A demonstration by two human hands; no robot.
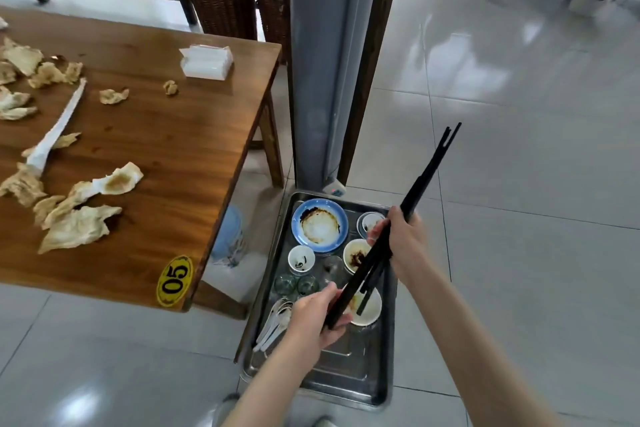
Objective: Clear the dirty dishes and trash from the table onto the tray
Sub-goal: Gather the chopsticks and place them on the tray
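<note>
Pale tiled floor [519, 149] was seen all round, w/ a metal tray [349, 381] set down on it beside the corner of a wooden table [166, 149]. A bundle of black chopsticks [398, 218] was held above the tray, and this was the thing in play: its long axis ran on a diagonal, low end near-left over the tray, high end far-right, tips splayed a bit, out past the tray's far-right corner. The bundle was gripped at two spots. The left hand [311, 319] was curled round the low end, approx. over the white spoons [277, 319]. The right hand [401, 239] was wrapped round the middle, fingers closed on the sticks. So both hands were on it, the left nearer the tray bed.

The drop looked to turn on that axis: the tray's bare strip lay at its near end, just below the left hand, so the high end would prob. need swinging down and in.

Further out, the tray's far half was already filled: a blue-rimmed plate [320, 225], small stained bowls [356, 251], small glass cups [297, 284].

On the table, crumpled used napkins [78, 225] were strewn about, a white paper sleeve [57, 128] and a tissue pack [207, 62] too. Trash was not yet cleared.
</note>
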